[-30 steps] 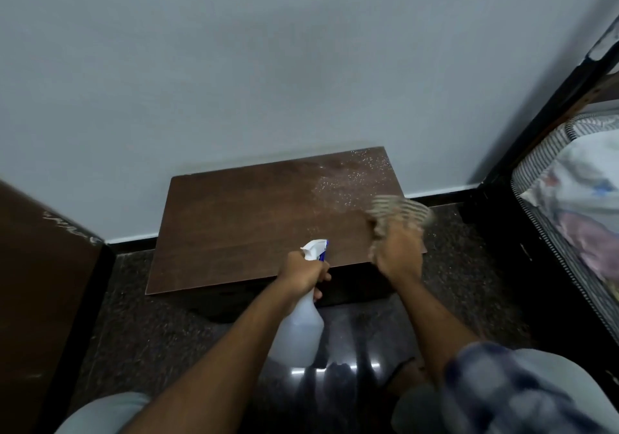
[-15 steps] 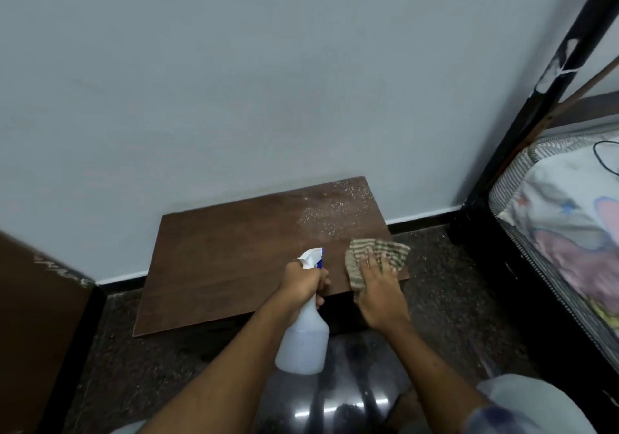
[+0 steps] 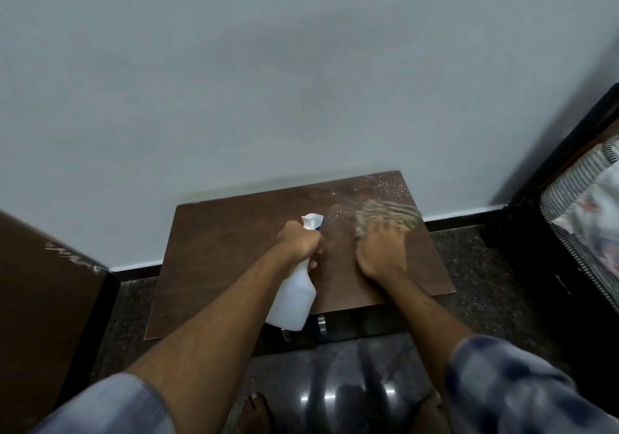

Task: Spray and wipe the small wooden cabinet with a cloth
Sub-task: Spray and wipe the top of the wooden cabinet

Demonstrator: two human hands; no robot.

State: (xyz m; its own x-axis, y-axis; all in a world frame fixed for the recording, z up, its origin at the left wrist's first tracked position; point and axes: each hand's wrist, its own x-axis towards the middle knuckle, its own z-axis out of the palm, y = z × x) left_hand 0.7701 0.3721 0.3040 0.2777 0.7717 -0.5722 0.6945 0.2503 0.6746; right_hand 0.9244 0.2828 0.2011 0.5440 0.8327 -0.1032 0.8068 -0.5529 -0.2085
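The small wooden cabinet (image 3: pixel 231 256) stands against the wall, its dark brown top speckled with spray droplets at the back right corner. My left hand (image 3: pixel 299 242) grips the neck of a white spray bottle (image 3: pixel 292 303) with a blue-and-white nozzle, held over the middle of the top. My right hand (image 3: pixel 382 249) lies flat on a striped beige cloth (image 3: pixel 385 214), pressing it onto the right part of the top just below the droplets. The cloth looks blurred from motion.
A pale wall rises right behind the cabinet. A dark wooden panel (image 3: pixel 40 299) stands at the left. A black bed frame (image 3: pixel 549 219) with striped bedding (image 3: pixel 589 199) is at the right. The floor (image 3: pixel 485 266) is dark speckled stone, and my bare foot (image 3: pixel 254 413) shows below.
My right hand pushed the cloth from the front right edge toward the back, up to the sprayed droplets. The left hand with the bottle moved further over the top.
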